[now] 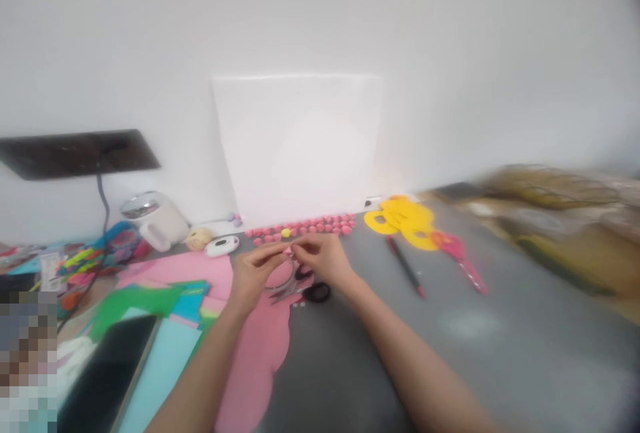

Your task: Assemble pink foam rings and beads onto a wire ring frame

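Note:
My left hand (pixel 254 277) and my right hand (pixel 323 259) meet above the table, fingertips pinched together on a small pink piece (pixel 287 250). The piece is too small and blurred to name. Just below my hands lie black-handled scissors (pixel 316 292) and a round, ring-like outline (pixel 281 277), which I cannot make out clearly. Under them spreads a pink sheet (pixel 260 346) with a scalloped edge. Beyond my fingers stand rows of small pink balls (pixel 313 227), with one yellow ball (pixel 286 233) among them.
A white board (pixel 300 146) leans on the wall. To the right lie yellow cut-out rings (pixel 400 219), a dark pencil (pixel 406 266) and pink scissors (pixel 463 261). At left are a phone (pixel 110 373), coloured sheets (pixel 170 346), a white mug-like item (pixel 156 219) and a white oval device (pixel 223 245).

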Tool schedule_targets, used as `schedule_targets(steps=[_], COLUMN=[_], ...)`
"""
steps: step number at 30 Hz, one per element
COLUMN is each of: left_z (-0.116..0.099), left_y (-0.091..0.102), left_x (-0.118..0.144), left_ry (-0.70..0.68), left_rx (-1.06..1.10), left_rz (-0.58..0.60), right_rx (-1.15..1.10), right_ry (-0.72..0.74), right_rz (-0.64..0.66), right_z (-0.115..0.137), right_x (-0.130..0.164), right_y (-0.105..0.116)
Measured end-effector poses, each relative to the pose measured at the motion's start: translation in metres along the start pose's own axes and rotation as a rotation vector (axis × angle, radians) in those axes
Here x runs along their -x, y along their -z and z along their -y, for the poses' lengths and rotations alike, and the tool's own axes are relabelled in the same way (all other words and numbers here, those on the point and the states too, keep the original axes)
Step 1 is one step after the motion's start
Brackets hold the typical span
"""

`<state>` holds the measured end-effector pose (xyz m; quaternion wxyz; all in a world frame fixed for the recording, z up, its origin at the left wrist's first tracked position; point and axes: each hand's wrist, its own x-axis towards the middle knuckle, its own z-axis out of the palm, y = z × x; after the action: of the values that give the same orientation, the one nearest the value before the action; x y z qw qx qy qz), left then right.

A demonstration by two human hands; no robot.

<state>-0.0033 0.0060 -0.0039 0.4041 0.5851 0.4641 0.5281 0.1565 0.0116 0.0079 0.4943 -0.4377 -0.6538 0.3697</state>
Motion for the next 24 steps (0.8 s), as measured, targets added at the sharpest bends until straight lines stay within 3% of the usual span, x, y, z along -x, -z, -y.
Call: schedule_targets(steps=[17, 24], left_z=[-0.003, -0.0032], left_y=[0.0, 0.0005], left_x=[-0.0008, -0.0007], left_ry=[0.062, 0.055], left_rx=[0.046, 0.041], left_rz=[-0.008, 0.003], right_rx=[-0.105, -0.082], right_ry=[-0.076, -0.029], right_rz=[0.11, 0.094], right_z=[-0.0015, 0.0026], right_x=[0.0002, 0.0007], right_y=[0.0032, 0.0043])
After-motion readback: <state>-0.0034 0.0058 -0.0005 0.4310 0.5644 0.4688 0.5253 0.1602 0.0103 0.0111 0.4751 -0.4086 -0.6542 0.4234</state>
